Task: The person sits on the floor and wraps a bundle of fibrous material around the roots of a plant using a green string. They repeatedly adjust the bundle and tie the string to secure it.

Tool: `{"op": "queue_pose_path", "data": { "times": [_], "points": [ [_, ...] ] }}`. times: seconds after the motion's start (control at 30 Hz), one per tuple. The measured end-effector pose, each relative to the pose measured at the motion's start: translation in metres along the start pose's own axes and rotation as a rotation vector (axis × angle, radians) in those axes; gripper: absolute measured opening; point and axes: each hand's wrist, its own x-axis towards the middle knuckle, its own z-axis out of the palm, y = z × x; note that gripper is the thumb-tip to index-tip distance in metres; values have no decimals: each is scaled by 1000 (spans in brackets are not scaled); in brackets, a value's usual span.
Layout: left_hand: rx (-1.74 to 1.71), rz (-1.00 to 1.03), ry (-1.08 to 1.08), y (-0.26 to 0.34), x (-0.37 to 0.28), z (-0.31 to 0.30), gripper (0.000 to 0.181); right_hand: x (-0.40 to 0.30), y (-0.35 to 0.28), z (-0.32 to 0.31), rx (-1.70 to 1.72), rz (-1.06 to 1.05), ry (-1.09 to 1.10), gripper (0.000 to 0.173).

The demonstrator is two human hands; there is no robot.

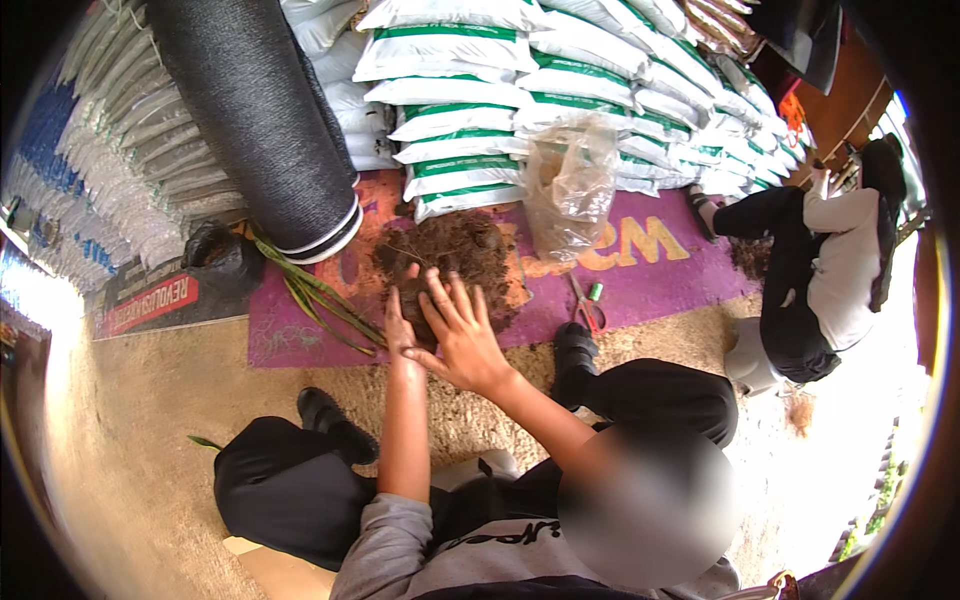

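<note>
A dark clump of soil [421,319] lies between my two hands, over a heap of loose brown soil [480,247]. My right hand [463,330] rests against the clump with its fingers spread, its thumb across my left wrist. Seen edge-on, my left hand [400,326] lies along the clump's left side; part of its fingers and its grip are hidden. Long green leaves with yellow edges, like a snake plant's [315,296], stretch from beside my left wrist towards the upper left. Their lower ends are hidden near my wrist.
Under the soil lies a purple printed banner [637,289]. Red-handled scissors [589,311], a green spool [596,291] and a clear plastic bag [570,195] sit to the right. A black roll [255,112], stacked white sacks [465,112] and a black pot [221,255] stand beyond. Another person [840,247] sits at right.
</note>
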Motion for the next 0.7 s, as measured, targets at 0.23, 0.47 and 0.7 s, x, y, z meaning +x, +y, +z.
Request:
{"op": "queue_pose_path", "data": {
  "times": [0.23,0.47,0.7],
  "points": [
    [389,-82,365,10,-6,16,45,28,-1,-43,289,116,229,60],
    [349,176,8,-28,-13,53,49,22,24,39,125,88,-9,73],
    [237,-52,223,-10,-10,-7,52,42,10,14,378,69,35,73]
  ]
}}
